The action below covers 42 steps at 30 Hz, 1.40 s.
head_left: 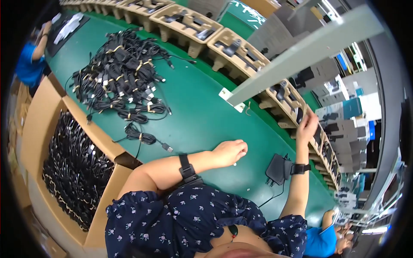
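Observation:
My left hand (231, 153) rests on the green tabletop (195, 103) with its fingers curled in a loose fist; its palm is hidden. Farther right, my right hand (307, 125) reaches to the row of brown moulded pulp trays, its fingers bent over the edge of one pulp tray (289, 99). Black parts (280, 91) sit in the hollows of the trays. Each wrist wears a black strap. A bundled black cable (141, 136) with a light plug end lies left of my left hand.
A big heap of tied black cables (122, 71) covers the table's left part. An open cardboard box (97, 129) of cables stands at the near left. A grey metal post (297, 56) rises from the table. Black adapters (277, 169) lie near my right forearm. People in blue work at both ends.

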Each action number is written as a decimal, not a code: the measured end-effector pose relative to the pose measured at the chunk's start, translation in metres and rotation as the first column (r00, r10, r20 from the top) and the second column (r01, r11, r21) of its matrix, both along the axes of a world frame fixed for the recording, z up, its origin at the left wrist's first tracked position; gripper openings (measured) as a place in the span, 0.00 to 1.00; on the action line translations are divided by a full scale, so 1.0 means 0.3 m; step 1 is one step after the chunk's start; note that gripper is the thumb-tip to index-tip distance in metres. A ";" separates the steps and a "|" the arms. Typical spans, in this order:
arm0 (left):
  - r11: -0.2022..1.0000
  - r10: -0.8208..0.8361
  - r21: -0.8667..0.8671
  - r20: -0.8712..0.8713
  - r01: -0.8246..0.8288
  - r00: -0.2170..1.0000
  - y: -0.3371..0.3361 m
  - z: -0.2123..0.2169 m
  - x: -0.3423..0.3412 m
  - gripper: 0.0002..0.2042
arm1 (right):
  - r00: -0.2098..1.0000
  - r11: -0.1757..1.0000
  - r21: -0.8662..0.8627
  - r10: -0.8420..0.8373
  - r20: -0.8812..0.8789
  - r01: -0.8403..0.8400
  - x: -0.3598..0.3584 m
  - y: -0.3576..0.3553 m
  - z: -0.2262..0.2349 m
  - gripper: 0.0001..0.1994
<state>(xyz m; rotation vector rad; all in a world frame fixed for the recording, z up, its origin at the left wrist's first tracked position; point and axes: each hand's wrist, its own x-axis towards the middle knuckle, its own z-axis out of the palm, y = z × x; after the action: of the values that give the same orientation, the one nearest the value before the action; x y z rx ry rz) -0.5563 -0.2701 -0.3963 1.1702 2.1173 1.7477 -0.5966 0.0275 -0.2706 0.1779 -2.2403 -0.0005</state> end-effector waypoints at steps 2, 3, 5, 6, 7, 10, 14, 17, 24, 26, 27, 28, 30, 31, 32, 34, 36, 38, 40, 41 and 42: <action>1.000 -0.024 -0.013 -0.015 0.024 1.000 0.002 -0.005 0.001 0.04 | 0.947 0.947 0.062 0.310 0.087 -0.316 -0.028 -0.306 0.032 0.13; 1.000 -0.017 -0.002 -0.020 0.017 1.000 0.000 -0.004 0.003 0.04 | 0.906 0.914 0.067 0.384 0.179 -0.401 -0.032 -0.445 0.049 0.14; 1.000 0.009 -0.012 -0.030 -0.009 1.000 0.005 -0.025 0.003 0.04 | 0.797 0.831 0.047 0.513 0.319 -0.554 -0.064 -0.691 0.072 0.16; 1.000 0.019 -0.023 -0.046 -0.020 0.999 0.013 -0.039 0.001 0.04 | 0.738 0.786 0.029 0.566 0.366 -0.617 -0.090 -0.792 0.074 0.17; 0.997 0.052 0.062 -0.123 -0.044 0.991 0.029 -0.044 0.000 0.04 | 0.697 0.754 -0.002 0.608 0.380 -0.657 -0.118 -0.873 0.075 0.18; 0.979 -0.096 -0.170 0.082 0.109 0.992 0.023 0.019 -0.009 0.05 | 0.592 0.669 -0.056 0.691 0.414 -0.742 -0.235 -1.076 0.045 0.22; 0.989 -0.017 -0.149 -0.105 0.001 0.994 0.065 -0.023 -0.001 0.04 | 0.541 0.627 -0.125 0.743 0.395 -0.769 -0.389 -1.321 -0.014 0.25; 0.996 0.086 -0.009 -0.213 -0.090 0.973 0.096 -0.079 0.025 0.06 | 0.539 0.598 -0.107 0.775 0.329 -0.794 -0.520 -1.494 -0.055 0.23; 0.918 0.168 0.374 -0.059 -0.134 0.984 0.104 -0.054 0.003 0.15 | 0.594 0.738 0.013 0.533 0.602 -0.675 -0.655 -1.788 -0.167 0.32; 0.919 0.149 0.377 -0.055 -0.118 0.987 0.080 -0.040 -0.012 0.16 | 0.506 0.749 -0.163 0.574 0.644 -0.643 -0.674 -1.789 -0.182 0.30; 0.921 0.130 0.378 -0.056 -0.099 0.990 0.070 -0.041 -0.014 0.16 | 0.503 0.749 -0.164 0.572 0.648 -0.642 -0.675 -1.784 -0.179 0.30; 0.922 0.108 0.379 -0.058 -0.078 0.992 0.063 -0.042 -0.022 0.16 | 0.493 0.750 -0.156 0.562 0.664 -0.643 -0.677 -1.772 -0.172 0.29; 0.925 0.060 0.380 -0.065 -0.030 0.996 0.059 -0.039 -0.043 0.16 | 0.488 0.755 -0.148 0.546 0.681 -0.639 -0.669 -1.725 -0.158 0.27; 0.926 0.035 0.376 -0.070 -0.006 0.997 0.050 -0.042 -0.052 0.17 | 0.429 0.751 -0.205 0.554 0.714 -0.628 -0.658 -1.700 -0.158 0.26; 0.928 0.010 0.373 -0.076 0.019 0.997 0.042 -0.043 -0.055 0.17 | 0.368 0.746 -0.261 0.562 0.741 -0.612 -0.644 -1.670 -0.157 0.25; 0.926 -0.043 0.369 -0.101 0.078 0.994 0.046 -0.038 -0.040 0.17 | 0.326 0.727 -0.354 0.614 0.718 -0.588 -0.625 -1.547 -0.172 0.24; 0.983 0.122 0.164 -0.226 -0.085 0.966 0.034 -0.053 -0.022 0.17 | 0.308 0.704 -0.331 0.616 0.725 -0.629 -0.550 -1.475 -0.180 0.26; 0.999 0.028 0.036 -0.108 -0.024 0.994 0.017 -0.043 -0.014 0.17 | 0.299 0.694 -0.295 0.599 0.743 -0.657 -0.465 -1.411 -0.166 0.28; 0.971 -0.119 -0.188 0.159 0.148 0.980 0.002 -0.007 -0.025 0.16 | 0.298 0.672 -0.244 0.585 0.754 -0.700 -0.388 -1.345 -0.158 0.31; 0.874 -0.322 -0.258 0.328 0.412 0.888 0.003 0.022 -0.064 0.16 | 0.304 0.680 -0.233 0.572 0.761 -0.695 -0.349 -1.306 -0.141 0.31; 0.871 -0.326 -0.258 0.335 0.419 0.884 0.010 0.009 -0.066 0.16 | 0.292 0.675 -0.234 0.569 0.769 -0.699 -0.313 -1.285 -0.135 0.30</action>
<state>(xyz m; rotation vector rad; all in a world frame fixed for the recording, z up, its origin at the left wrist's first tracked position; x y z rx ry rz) -0.5761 -0.2671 -0.3936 1.0760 1.7715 1.2496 -0.6907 -0.3581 -0.3110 1.4528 -2.8824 0.4459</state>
